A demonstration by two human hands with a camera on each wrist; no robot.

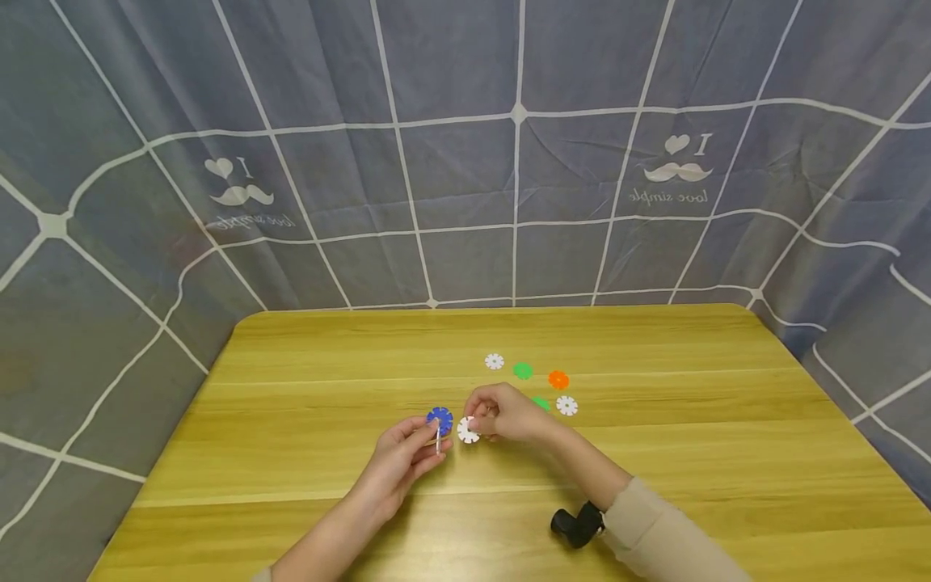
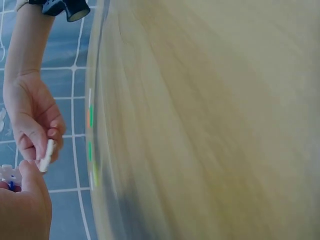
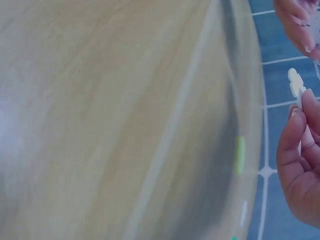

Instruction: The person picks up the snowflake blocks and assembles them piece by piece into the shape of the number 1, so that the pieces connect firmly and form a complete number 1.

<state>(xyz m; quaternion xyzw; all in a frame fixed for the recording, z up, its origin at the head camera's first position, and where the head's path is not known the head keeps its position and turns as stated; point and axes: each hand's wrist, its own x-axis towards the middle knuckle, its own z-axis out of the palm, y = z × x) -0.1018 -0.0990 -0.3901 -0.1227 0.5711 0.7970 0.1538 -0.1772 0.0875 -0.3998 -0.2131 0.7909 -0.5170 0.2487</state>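
Presently, blue notched disc (image 1: 445, 415) is gripped by left hand (image 1: 403, 457) above wooden table (image 1: 291, 453), together with white piece (image 1: 439, 441), seen edge-on. Just beside, between three and four o'clock, white notched disc (image 1: 465, 435) is pinched by right hand (image 1: 511, 414). Toward two o'clock, loose discs (image 1: 522, 371) are laid flat. At twelve o'clock, grey curtain (image 1: 458, 178) is hung.

Green disc (image 1: 541, 402), one of two: partly hidden behind right hand (image 1: 507, 411). Blue disc (image 1: 441, 415): partly covered by left hand (image 1: 400, 459). Table (image 1: 327, 347): near edge cut off.
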